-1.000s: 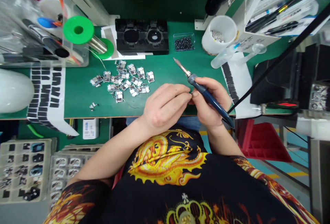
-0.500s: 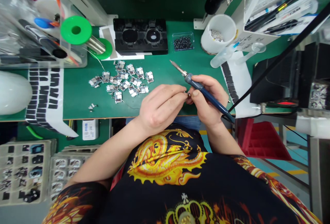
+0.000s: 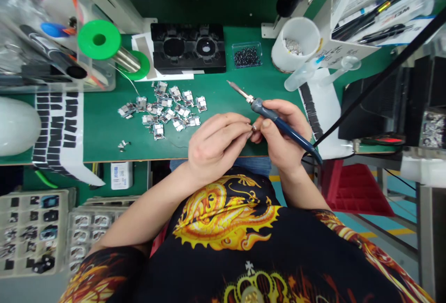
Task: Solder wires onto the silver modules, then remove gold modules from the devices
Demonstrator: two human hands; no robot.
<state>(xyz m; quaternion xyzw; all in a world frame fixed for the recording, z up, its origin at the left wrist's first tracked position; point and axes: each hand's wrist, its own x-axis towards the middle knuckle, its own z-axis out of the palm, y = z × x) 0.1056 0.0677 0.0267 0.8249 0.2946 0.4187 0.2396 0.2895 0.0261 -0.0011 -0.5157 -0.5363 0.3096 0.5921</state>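
Note:
My right hand (image 3: 284, 131) is closed around a blue soldering iron (image 3: 278, 124), whose metal tip points up and to the left, clear of the bench. Between the fingertips of both hands sits a tiny shiny metal part (image 3: 254, 128), mostly covered by the fingers. My left hand (image 3: 221, 142) pinches it from the left side, fingers pressed together. Left of my hands lies a loose group of small silvery electronic modules (image 3: 167, 103) on the green bench. A few small metal pieces (image 3: 123, 145) rest apart, nearer the front edge.
A green solder spool (image 3: 99, 39) stands back left, near a black two-ring fixture (image 3: 189, 49). Behind my hands are a clear tray (image 3: 247, 55) of tiny screws and a white cup (image 3: 295, 45). The iron's black cable (image 3: 379, 77) crosses the right side.
The soldering iron and my right hand have shifted very slightly, and the left fingers have moved a little around the small part. The whole view has drifted slightly.

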